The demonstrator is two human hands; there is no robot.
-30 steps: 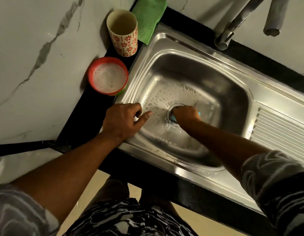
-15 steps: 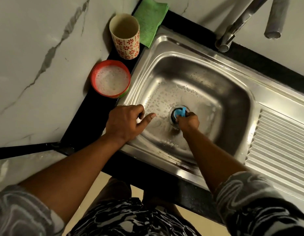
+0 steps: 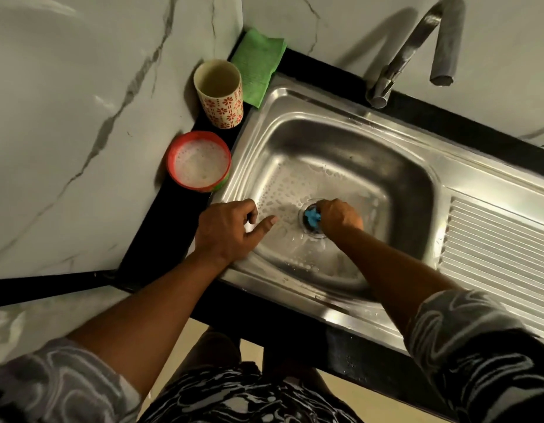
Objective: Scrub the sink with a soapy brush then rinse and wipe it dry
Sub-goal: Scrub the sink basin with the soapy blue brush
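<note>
A steel sink [image 3: 350,141] with soap suds on its floor lies below me. My right hand [image 3: 339,217] is down in the basin and grips a blue brush [image 3: 312,217], which sits on the round drain [image 3: 309,232]; most of the brush is hidden under the fingers. My left hand [image 3: 226,230] rests on the sink's left rim, fingers curled over the edge and the thumb pointing toward the drain. A red bowl of soapy water [image 3: 199,160] stands on the black counter left of the sink. A green cloth [image 3: 258,67] lies in the far corner.
A patterned cup [image 3: 219,93] stands between the bowl and the cloth. The tap [image 3: 417,47] arches over the sink's far rim. A ribbed drainboard [image 3: 502,254] runs to the right. Marble walls close the corner at left and back.
My right hand has shifted slightly over the drain with the brush, whose blue end now shows left of the fingers. My left hand stays on the rim.
</note>
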